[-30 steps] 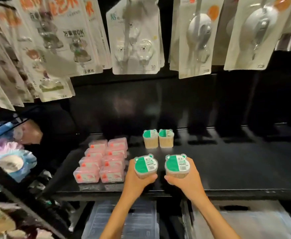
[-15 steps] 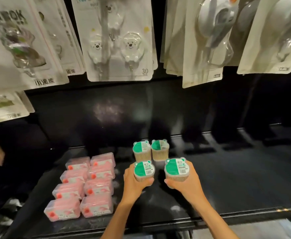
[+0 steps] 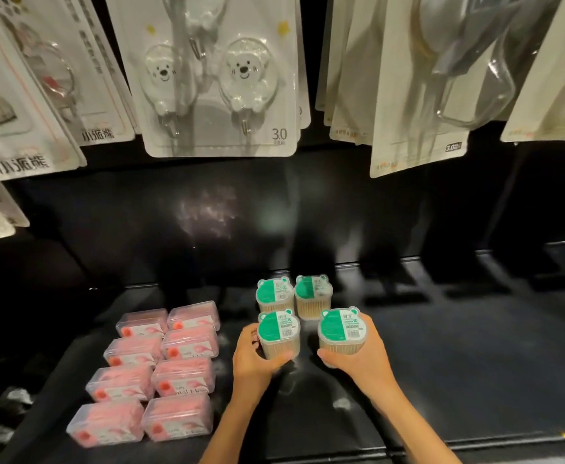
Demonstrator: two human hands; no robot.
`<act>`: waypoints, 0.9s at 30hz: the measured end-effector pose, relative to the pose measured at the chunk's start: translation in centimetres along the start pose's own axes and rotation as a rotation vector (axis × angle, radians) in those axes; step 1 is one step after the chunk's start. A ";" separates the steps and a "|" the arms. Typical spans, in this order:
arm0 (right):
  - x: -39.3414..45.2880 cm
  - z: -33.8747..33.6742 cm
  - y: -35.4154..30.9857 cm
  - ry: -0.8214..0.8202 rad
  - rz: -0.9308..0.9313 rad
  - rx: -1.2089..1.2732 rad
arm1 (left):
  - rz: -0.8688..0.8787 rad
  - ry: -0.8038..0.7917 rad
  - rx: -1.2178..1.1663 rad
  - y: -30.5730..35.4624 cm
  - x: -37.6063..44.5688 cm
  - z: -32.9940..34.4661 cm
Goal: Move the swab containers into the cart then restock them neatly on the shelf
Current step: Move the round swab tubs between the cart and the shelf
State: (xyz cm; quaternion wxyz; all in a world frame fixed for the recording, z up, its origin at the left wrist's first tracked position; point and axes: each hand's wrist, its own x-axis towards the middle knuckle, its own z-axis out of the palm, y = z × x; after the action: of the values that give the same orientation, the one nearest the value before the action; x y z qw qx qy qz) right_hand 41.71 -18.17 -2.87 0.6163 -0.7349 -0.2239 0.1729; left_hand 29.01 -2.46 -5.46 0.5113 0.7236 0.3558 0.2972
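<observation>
Two bear-shaped swab containers with green-and-white lids [image 3: 274, 293] [image 3: 313, 293] stand side by side at the back of the black shelf [image 3: 441, 363]. My left hand [image 3: 252, 360] grips a third swab container [image 3: 279, 333] just in front of the left one, low at the shelf surface. A fourth swab container [image 3: 341, 329] is gripped by my right hand [image 3: 358, 356], in front and slightly to the right of the back right one. Whether either held container touches the shelf I cannot tell.
Several pink rectangular boxes [image 3: 160, 370] lie in two columns on the shelf to the left of my hands. Hanging blister packs of hooks [image 3: 220, 78] dangle overhead along the back panel. The shelf's front edge [image 3: 475, 443] runs below my forearms.
Both hands have carried their swab containers forward and down, from the shelf's front edge to just in front of the two at the back. My view has moved closer.
</observation>
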 end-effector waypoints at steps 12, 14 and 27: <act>0.5 0.9 0.5 -0.003 -0.027 -0.005 | 0.003 0.008 0.042 0.6 -0.6 -0.5; 0.7 1.0 0.8 -0.003 -0.024 -0.007 | 0.039 0.052 0.190 0.3 -2.2 -1.2; 1.9 1.5 2.4 -0.069 -0.014 -0.066 | 1.125 -0.537 0.980 0.4 -4.8 -2.0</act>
State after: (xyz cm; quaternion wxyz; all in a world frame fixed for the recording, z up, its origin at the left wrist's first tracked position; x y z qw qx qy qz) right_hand 42.77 -16.21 -5.48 0.5848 -0.7469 -0.2558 0.1863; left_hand 24.75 -5.42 -4.77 -0.0242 0.9845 -0.1084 0.1359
